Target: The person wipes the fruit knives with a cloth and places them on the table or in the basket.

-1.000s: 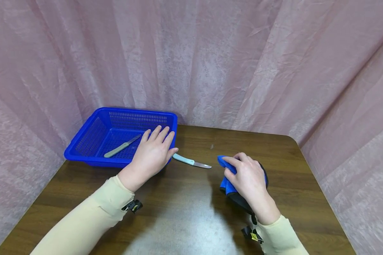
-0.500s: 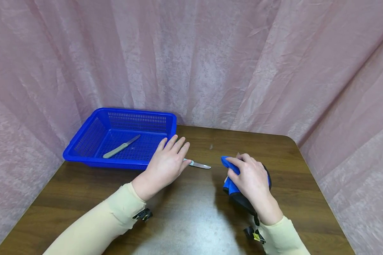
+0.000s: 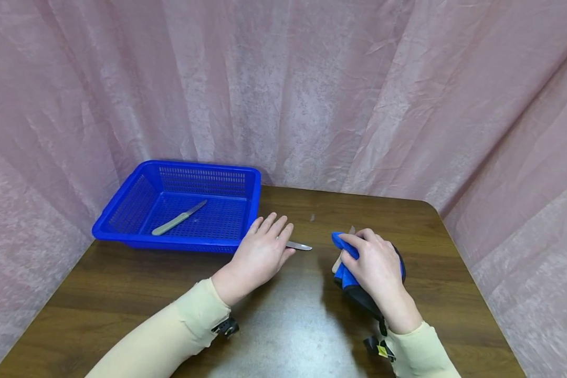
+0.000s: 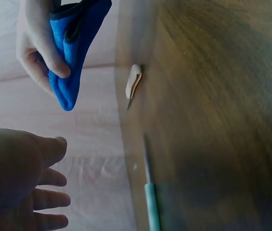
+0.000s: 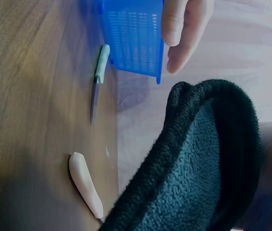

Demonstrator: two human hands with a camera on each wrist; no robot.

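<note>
- Right hand (image 3: 375,265): grip clamped on the blue cloth (image 3: 348,278), thumb and fingers pinching one edge.
- Cloth: folded, black edging, held up off the bench (image 3: 458,299) toward its right edge; wrist views show a gap beneath it.
- Left hand (image 3: 259,258): grip apart, fingers straight and slightly spread, holding nothing. Hovers over the turquoise-handled knife (image 4: 152,204), no contact.
- Turquoise-handled knife: flat on bench, just beside the basket, blade tip toward the bench's right edge. Left hand covers its handle in the head view.
- Beige-handled knife (image 4: 134,82): on bench, partly under cloth and right hand in the head view, tip toward the far edge. Apart from the turquoise one.
- Blue plastic basket (image 3: 170,242): perforated walls, set near the bench's far edge, left part.
- Pale-green-handled knife (image 3: 176,221): lies on the basket floor, diagonal, tip toward the far edge and right.
- Pink curtain (image 3: 283,94) behind the bench's far edge.
- Both arms in pale sleeves (image 3: 167,333); small black device (image 3: 227,326) at left wrist.
</note>
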